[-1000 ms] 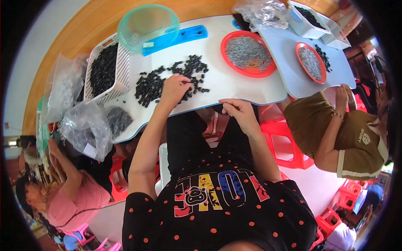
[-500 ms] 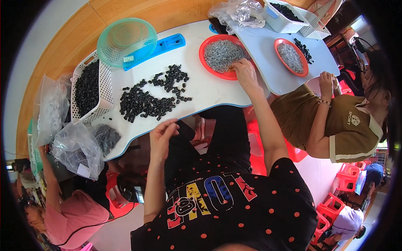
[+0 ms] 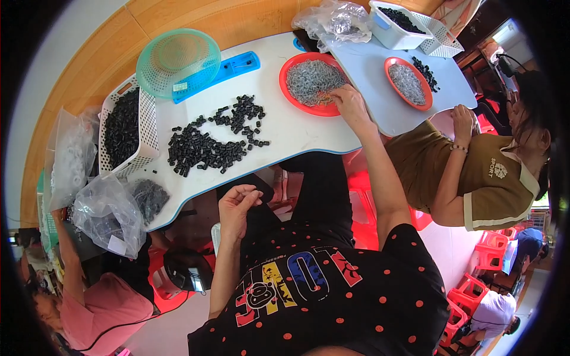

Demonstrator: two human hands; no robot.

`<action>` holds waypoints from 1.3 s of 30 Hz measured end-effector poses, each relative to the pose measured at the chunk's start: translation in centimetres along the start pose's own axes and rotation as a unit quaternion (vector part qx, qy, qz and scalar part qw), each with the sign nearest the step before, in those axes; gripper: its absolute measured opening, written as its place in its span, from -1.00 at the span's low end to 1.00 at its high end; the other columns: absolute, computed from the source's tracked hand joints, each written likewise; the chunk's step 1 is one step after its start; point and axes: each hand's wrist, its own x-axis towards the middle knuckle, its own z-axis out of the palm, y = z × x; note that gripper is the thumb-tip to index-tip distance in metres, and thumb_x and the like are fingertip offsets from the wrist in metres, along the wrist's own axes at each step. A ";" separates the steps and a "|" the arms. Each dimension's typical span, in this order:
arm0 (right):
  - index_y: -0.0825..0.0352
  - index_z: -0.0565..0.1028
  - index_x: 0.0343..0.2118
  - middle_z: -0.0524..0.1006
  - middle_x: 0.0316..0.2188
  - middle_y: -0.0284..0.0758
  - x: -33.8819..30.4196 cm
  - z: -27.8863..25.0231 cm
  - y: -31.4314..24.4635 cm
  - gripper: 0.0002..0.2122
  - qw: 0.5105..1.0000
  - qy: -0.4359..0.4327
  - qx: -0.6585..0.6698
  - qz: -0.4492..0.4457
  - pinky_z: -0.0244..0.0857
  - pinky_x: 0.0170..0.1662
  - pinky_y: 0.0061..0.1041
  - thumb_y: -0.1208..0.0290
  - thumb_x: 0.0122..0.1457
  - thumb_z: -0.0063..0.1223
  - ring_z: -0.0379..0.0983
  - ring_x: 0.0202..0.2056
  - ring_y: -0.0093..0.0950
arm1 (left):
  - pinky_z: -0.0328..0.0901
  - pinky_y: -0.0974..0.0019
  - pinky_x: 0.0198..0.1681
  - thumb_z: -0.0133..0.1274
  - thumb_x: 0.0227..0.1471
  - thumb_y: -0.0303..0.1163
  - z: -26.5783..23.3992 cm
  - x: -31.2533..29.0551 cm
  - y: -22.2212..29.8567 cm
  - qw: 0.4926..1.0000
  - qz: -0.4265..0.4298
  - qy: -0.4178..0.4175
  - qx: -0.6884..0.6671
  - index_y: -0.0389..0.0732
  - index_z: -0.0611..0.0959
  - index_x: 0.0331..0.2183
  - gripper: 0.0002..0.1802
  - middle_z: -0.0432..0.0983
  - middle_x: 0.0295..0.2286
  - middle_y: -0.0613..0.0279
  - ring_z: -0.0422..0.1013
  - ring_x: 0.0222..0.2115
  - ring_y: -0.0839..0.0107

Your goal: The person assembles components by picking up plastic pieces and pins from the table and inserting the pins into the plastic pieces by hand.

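My right hand [image 3: 351, 108] reaches over the near right rim of a red plate [image 3: 291, 102], its bent fingertips at the edge of a heap of small thin grey pieces [image 3: 314, 80]. What those fingertips pinch is too small to tell. Just off the table's near edge, above my lap, my left hand [image 3: 234, 207] is closed, thumb against forefinger; anything between them is too small to make out. Short black cylindrical pieces lie loose on the white table in a larger pile [image 3: 202, 148] and a smaller cluster [image 3: 242, 115].
At left stands a white perforated basket [image 3: 148, 133] of black pieces, beside clear plastic bags [image 3: 110, 210]. A green strainer [image 3: 178, 59] overlaps a blue tray [image 3: 237, 66]. On the adjoining table, near a seated person [image 3: 481, 172], sits another red plate [image 3: 426, 105].
My left hand has moved right and closer to my body, and its fingers have curled in more. My right hand remains at the red plate's rim. The whole view has shifted slightly.
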 end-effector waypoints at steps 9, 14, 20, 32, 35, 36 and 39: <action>0.36 0.89 0.02 0.85 -0.08 -0.09 2.8 0.9 -1.4 -0.80 1.000 -0.026 0.014 0.000 0.71 0.13 -0.07 0.45 0.41 0.51 0.84 -0.03 -0.07 | 0.65 0.34 0.02 0.43 0.54 -0.60 -0.1 -0.6 -1.7 1.000 -0.001 0.006 0.017 -0.33 0.88 0.14 -0.78 0.92 -0.09 0.10 0.80 -0.12 0.41; 0.36 0.88 0.01 0.86 -0.10 -0.09 5.9 2.1 -2.4 -0.80 0.999 -0.044 0.021 0.002 0.72 0.12 -0.09 0.45 0.39 0.52 0.85 -0.04 -0.08 | 0.65 0.33 0.03 0.43 0.53 -0.61 0.5 -0.8 -1.8 1.000 -0.009 0.000 0.012 -0.32 0.88 0.14 -0.77 0.91 -0.11 0.15 0.80 -0.11 0.41; 0.37 0.88 0.00 0.86 -0.12 -0.09 7.7 1.1 -1.2 -0.80 0.997 -0.067 0.029 0.002 0.73 0.11 -0.11 0.45 0.37 0.54 0.86 -0.06 -0.10 | 0.68 0.32 0.04 0.47 0.49 -0.64 0.7 -0.3 -1.8 1.000 -0.007 -0.009 0.008 -0.33 0.88 0.12 -0.76 0.90 -0.09 0.15 0.83 -0.06 0.36; 0.39 0.86 -0.01 0.88 -0.17 -0.08 3.7 -0.2 -0.5 -0.78 0.993 -0.103 0.048 0.009 0.75 0.08 -0.16 0.47 0.34 0.55 0.89 -0.11 -0.14 | 0.73 0.26 0.10 0.51 0.44 -0.67 1.8 0.6 -0.1 1.000 0.001 -0.013 -0.001 -0.36 0.90 0.06 -0.78 0.92 -0.09 0.11 0.84 -0.08 0.37; 0.39 0.87 0.02 0.89 -0.16 -0.06 3.4 -0.3 -1.2 -0.77 0.992 -0.101 0.067 0.027 0.75 0.09 -0.18 0.48 0.35 0.53 0.90 -0.10 -0.17 | 0.73 0.26 0.10 0.51 0.44 -0.67 1.5 0.3 -0.6 1.000 0.002 -0.007 -0.004 -0.35 0.90 0.06 -0.78 0.92 -0.08 0.11 0.84 -0.07 0.37; 0.39 0.88 0.04 0.89 -0.13 -0.05 3.4 -0.3 -1.4 -0.77 0.991 -0.104 0.081 0.039 0.75 0.11 -0.18 0.48 0.37 0.52 0.89 -0.07 -0.18 | 0.73 0.26 0.10 0.51 0.44 -0.67 1.4 0.2 -0.8 1.000 -0.001 -0.005 -0.008 -0.35 0.90 0.06 -0.78 0.92 -0.08 0.11 0.84 -0.07 0.37; 0.35 0.90 0.06 0.89 -0.10 -0.04 3.6 -0.1 -1.3 -0.77 0.992 -0.093 0.084 0.010 0.73 0.11 -0.15 0.46 0.41 0.51 0.88 -0.03 -0.16 | 0.73 0.26 0.10 0.50 0.44 -0.67 1.2 0.0 -1.2 1.000 -0.006 -0.004 -0.012 -0.35 0.90 0.06 -0.78 0.92 -0.07 0.11 0.84 -0.07 0.37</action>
